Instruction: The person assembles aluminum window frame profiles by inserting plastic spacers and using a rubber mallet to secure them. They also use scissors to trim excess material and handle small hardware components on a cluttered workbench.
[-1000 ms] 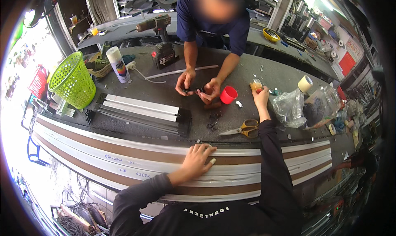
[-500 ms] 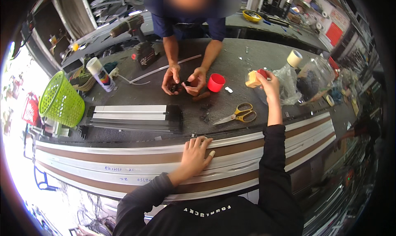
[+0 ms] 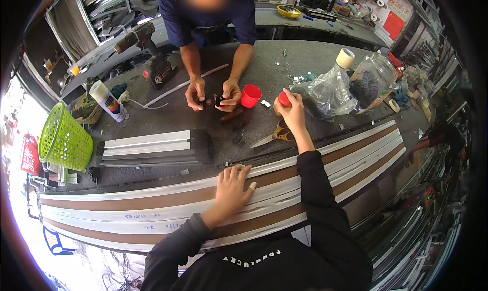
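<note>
My left hand (image 3: 233, 194) lies on the long white-and-brown strips (image 3: 168, 197), fingers stretched out and a pale wrap on one of them. Over the dark worktable, my right hand (image 3: 293, 113) is closed around a small yellowish container with a red round top (image 3: 284, 98); my fingers cover much of its body. Just below that hand are yellow-handled scissors (image 3: 277, 133), partly hidden by it. An open red cup (image 3: 250, 96) stands to the left. Across the table, a co-worker's hands (image 3: 213, 96) hold small black pieces.
A green perforated basket (image 3: 66, 138), a spray can (image 3: 108, 103) and a cordless drill (image 3: 147, 54) stand at the left. Short metal profiles (image 3: 147, 147) lie before me. Plastic bags (image 3: 325, 95), a tape roll (image 3: 345, 58) and a clear jar (image 3: 376, 75) crowd the right.
My right hand has moved left with the yellowish container, from beside the plastic bag to above the scissors, turning its red top upward. My left hand still rests on the strips.
</note>
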